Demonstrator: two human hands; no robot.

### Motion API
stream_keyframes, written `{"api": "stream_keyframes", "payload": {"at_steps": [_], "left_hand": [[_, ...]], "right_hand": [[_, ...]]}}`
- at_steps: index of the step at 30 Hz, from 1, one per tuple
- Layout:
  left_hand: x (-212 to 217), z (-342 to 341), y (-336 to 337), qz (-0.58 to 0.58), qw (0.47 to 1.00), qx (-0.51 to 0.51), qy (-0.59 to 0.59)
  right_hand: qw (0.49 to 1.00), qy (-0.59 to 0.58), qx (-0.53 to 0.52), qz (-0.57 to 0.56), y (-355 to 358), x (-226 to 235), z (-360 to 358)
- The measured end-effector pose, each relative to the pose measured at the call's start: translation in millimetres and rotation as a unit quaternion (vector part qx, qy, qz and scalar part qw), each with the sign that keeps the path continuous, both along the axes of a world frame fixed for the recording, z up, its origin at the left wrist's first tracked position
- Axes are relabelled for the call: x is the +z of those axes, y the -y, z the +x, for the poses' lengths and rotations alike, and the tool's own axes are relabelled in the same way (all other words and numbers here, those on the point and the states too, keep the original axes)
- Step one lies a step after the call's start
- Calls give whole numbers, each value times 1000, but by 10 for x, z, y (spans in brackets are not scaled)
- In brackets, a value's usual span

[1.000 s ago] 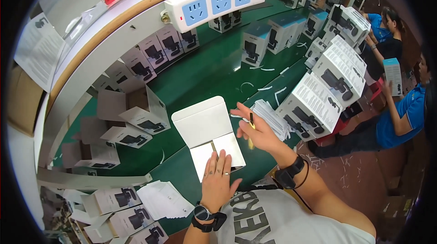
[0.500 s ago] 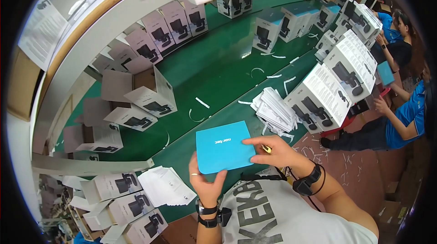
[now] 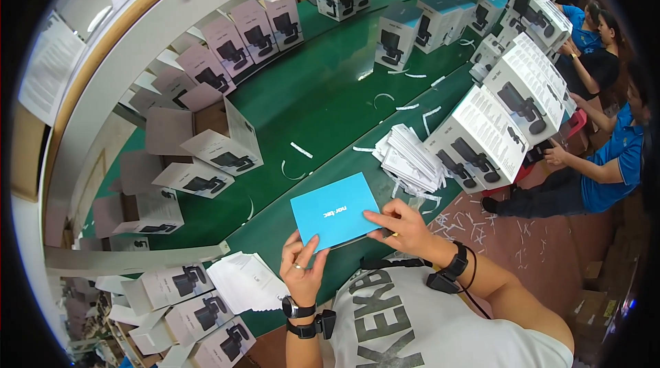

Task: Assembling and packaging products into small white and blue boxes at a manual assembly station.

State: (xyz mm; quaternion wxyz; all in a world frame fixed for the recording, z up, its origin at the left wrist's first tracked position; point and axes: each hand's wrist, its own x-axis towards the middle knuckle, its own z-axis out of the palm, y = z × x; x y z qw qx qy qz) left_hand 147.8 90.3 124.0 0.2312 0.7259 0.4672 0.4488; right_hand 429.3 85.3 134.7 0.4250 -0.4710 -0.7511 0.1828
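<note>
the left hand (image 3: 302, 265) grips the near-left corner of the blue box (image 3: 335, 210), thumb on the lid and fingers at the near edge. the right hand (image 3: 404, 225) pinches the near-right edge, with fingertips resting on the top face. both hands are closed on the box; neither is released.

change: one second ago the box lay open on the desk (image 3: 330, 100), its white interior facing up. half a second ago the blue lid was already down and both hands were on it. it now sits in nearly the same place, slightly higher in view, with the grip shifted toward the near corners. judgement: the closing step is complete and the box is ready to be passed on or placed in a carton.

position: the box is at the near edge of the green desk, directly in front of the person, and appears to be held just above the surface; contact with the desk cannot be confirmed.

orientation: the lid faces up. the long axis runs left to right, tilted so the right end lies farther away. the small white print on the lid reads upside down from the person's side.

surroundings: a stack of white leaflets (image 3: 407, 156) lies just right of the box. printed cartons (image 3: 481, 136) stand beyond it, and open cartons (image 3: 220, 148) lie at far left. co-workers in blue shirts (image 3: 612, 162) sit at far right.
</note>
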Motion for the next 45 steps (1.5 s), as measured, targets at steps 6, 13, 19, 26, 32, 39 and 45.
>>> {"api": "stream_keyframes", "payload": {"at_steps": [6,13,19,26,32,39,45], "left_hand": [[53,-37,45,10,990,-25,-136],[533,280,-210,68,942,-45,-327],[306,592,-400,35,914,-61,-399],[248,544,-377,40,901,-20,-432],[566,166,-988,21,931,-173,-321],[586,187,-1118,32,922,-211,-324],[564,107,-1321,32,917,-262,-297]], "right_hand": [[998,45,-20,26,-52,-93,79],[994,81,15,71,-57,-164,10],[996,36,3,79,-140,-350,50],[994,-3,84,70,-378,-193,125],[993,-21,85,74,-530,-229,142],[989,-16,118,87,-682,-293,359],[984,-98,142,41,-619,-289,304]]}}
